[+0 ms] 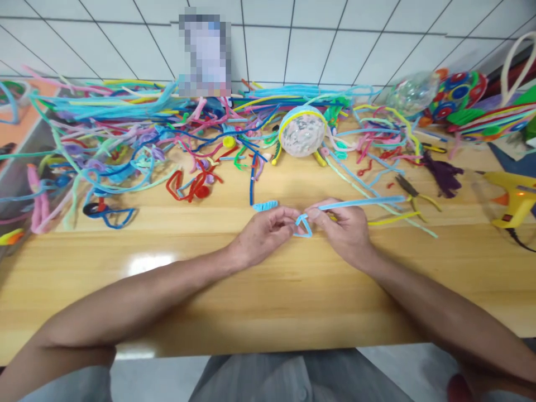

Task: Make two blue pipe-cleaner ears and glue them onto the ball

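Over the wooden table, both hands hold one light blue pipe cleaner [364, 202]. Its left end is bent into a small triangular loop. The fingers of my left hand [268, 231] are pinched on the loop. Close beside it, my right hand [345, 229] grips the straight part near the loop, with the rest sticking out to the right past the knuckles. A coiled light blue piece [266, 206] lies just behind my left hand. Behind both hands stands a clear ball with a blue and yellow rim [302, 134]. A yellow pipe cleaner [393, 219] lies right of my right hand.
Heaps of coloured pipe cleaners [121, 106] cover the back of the wooden table [268, 301]. Pliers [414, 195] and a yellow glue gun [513, 195] lie at the right. A grey bin [31, 151] stands at the left, colourful decorated balls [458, 95] at the back right.
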Motion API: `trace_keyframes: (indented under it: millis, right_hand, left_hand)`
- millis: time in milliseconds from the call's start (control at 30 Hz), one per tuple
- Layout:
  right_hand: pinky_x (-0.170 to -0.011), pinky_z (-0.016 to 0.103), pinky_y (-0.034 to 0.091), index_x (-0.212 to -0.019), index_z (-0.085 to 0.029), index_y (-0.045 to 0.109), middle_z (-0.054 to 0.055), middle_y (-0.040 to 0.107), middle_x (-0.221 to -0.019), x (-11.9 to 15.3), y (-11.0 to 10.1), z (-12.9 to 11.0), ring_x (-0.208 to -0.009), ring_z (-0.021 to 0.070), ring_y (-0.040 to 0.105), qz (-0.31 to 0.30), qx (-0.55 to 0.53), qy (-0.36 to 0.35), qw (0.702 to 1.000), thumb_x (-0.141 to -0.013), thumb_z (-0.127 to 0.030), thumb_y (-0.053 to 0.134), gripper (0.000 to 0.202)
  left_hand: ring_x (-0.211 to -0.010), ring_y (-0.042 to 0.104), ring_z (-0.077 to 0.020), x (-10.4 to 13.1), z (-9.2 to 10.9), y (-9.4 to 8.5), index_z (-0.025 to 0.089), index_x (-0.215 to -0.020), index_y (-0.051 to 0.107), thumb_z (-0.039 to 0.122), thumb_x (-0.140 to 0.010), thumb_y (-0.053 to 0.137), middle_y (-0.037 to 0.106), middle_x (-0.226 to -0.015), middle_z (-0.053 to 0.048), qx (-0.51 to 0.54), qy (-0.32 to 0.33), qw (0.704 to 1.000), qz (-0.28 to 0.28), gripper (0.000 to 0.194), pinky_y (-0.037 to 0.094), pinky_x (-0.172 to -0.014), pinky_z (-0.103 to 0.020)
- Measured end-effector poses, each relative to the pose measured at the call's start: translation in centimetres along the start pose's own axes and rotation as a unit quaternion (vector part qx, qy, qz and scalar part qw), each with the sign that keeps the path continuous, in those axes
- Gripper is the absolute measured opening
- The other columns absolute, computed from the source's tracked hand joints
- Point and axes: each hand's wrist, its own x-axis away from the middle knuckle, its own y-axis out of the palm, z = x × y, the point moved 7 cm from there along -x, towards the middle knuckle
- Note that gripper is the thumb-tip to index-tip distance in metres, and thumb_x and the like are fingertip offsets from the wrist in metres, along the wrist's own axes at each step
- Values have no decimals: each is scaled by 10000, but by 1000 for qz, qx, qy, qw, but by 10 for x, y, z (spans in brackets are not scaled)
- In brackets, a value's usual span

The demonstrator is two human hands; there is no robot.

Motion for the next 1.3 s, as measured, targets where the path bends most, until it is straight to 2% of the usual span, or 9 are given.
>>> trace_keyframes:
  millis: [133,333,500,633,767,900,1000,1167,1300]
  right_hand:
    - [-669,305,565,-772,-244,791,6,802,-758,1,-2,2,-672,173,718,3,-13,2,1000,-944,-387,712,237]
    - [-650,315,558,-747,-231,774,13,780,-729,2,-2,16,-679,181,707,46,-67,70,994,-890,-551,772,351]
    - [-591,281,516,-699,-211,748,12,739,-671,-3,1,27,-628,156,654,55,-120,118,984,-836,-592,810,410]
    - [-557,265,466,-693,-205,728,-2,698,-623,-9,3,34,-570,130,582,48,-152,137,978,-817,-637,807,456]
    - [-573,264,478,-728,-196,732,2,707,-637,-11,8,31,-577,130,587,29,-187,145,971,-782,-675,814,489]
    - [-613,274,514,-704,-203,700,3,715,-661,-12,9,23,-611,140,613,24,-202,143,968,-778,-681,806,495]
    - [-646,277,534,-708,-203,695,1,718,-675,-13,5,20,-627,138,624,27,-211,138,967,-802,-656,791,472]
    - [-666,279,571,-708,-206,676,-18,700,-670,-19,0,27,-628,131,631,37,-268,165,949,-727,-667,844,492]
    - [-655,265,558,-689,-199,656,-24,679,-660,-21,3,32,-616,116,612,39,-301,187,934,-691,-667,864,512]
  left_hand:
    - [-843,738,-186,-1,5,2,186,-931,786,185,-858,764,797,-871,-42,-13,-12,1000,-5,77,545,-851,-309]
    - [-791,707,-169,0,7,1,188,-931,795,220,-887,749,786,-834,-35,-49,-8,999,-8,71,535,-788,-288]
    - [-700,669,-133,-2,-1,-5,166,-960,785,298,-888,777,810,-898,-63,-48,-19,999,7,151,518,-667,-247]
    - [-694,698,-147,-7,-7,-10,146,-978,770,361,-850,827,809,-880,-77,-14,-39,999,21,256,551,-642,-251]
    - [-657,686,-134,-10,-5,-12,146,-952,775,411,-814,867,805,-854,-68,-17,-47,998,25,312,557,-621,-242]
    - [-626,674,-133,-12,-2,-9,144,-885,797,503,-828,851,787,-793,-77,-51,-59,997,10,368,559,-611,-244]
    - [-603,680,-151,-12,2,-9,143,-896,791,583,-798,855,766,-734,-74,-70,-68,995,32,455,549,-570,-245]
    - [-579,650,-142,-15,13,-9,154,-853,736,661,-817,804,739,-674,-51,-136,-34,988,58,513,541,-573,-240]
    - [-527,565,-107,-15,9,-9,167,-837,701,667,-879,738,668,-614,-6,-177,-15,983,50,504,468,-526,-210]
